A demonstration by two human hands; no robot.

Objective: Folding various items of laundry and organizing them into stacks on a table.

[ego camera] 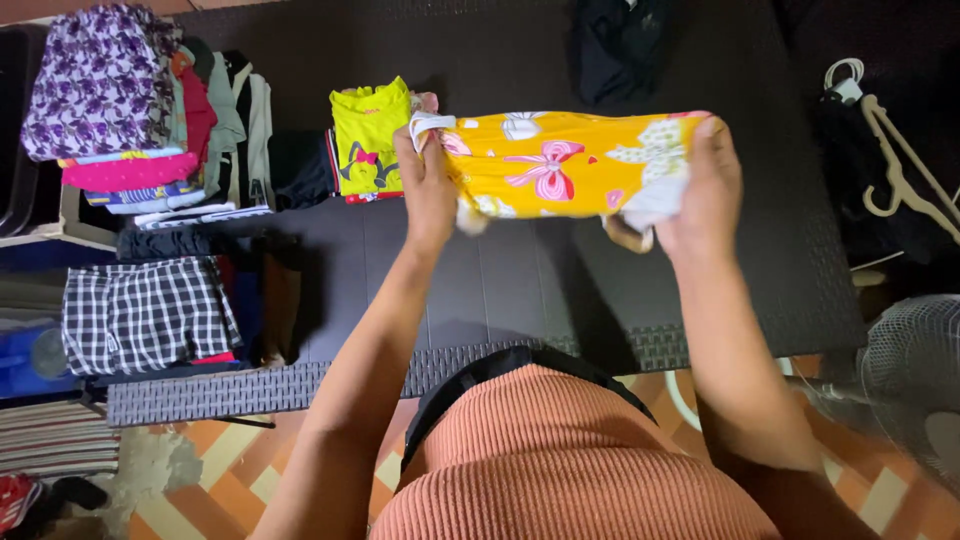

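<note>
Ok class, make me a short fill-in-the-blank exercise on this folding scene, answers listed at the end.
1. Both hands, the left hand and the right hand, hold a ____ garment printed with pink bows.
2. The garment is held above a dark ____.
3. The folded pile lies on the person's ____ side.

Missing words: yellow; table; left

Yellow cloth garment (560, 165) printed with pink and white bows, folded into a horizontal band, held stretched above the dark woven table (480, 290), nearer its far edge than its near edge.
</note>
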